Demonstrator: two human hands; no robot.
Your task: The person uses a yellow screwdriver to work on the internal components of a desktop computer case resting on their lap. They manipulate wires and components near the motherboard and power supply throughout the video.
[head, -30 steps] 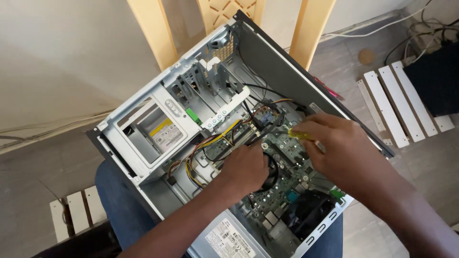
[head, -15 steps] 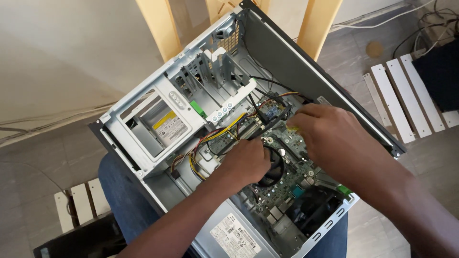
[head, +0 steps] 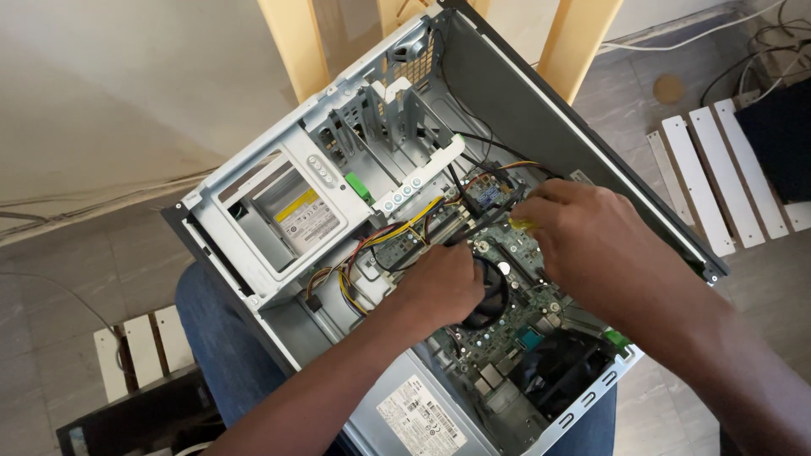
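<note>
An open grey desktop computer case [head: 541, 127] lies on its side across my lap. My left hand [head: 443, 283] is curled inside it and rests on the round black fan [head: 490, 295] over the green motherboard [head: 532, 317]. My right hand [head: 583, 232] is closed around a small tool with a yellow tip [head: 522, 224], held just above the board near a bundle of black cables [head: 473, 211]. What the tool's tip touches is hidden by my fingers.
A metal drive cage [head: 283, 215] with a labelled drive fills the case's left end. Coloured wires [head: 380, 245] run across the middle. The labelled power supply [head: 418, 414] sits nearest me. Wooden chair legs [head: 296, 42] stand behind, white slats [head: 701, 181] and cables [head: 760, 51] lie on the floor.
The view has shifted slightly, with the case now lower right in frame. Both hands stay inside the case, the right one drawn a little towards the cables.
</note>
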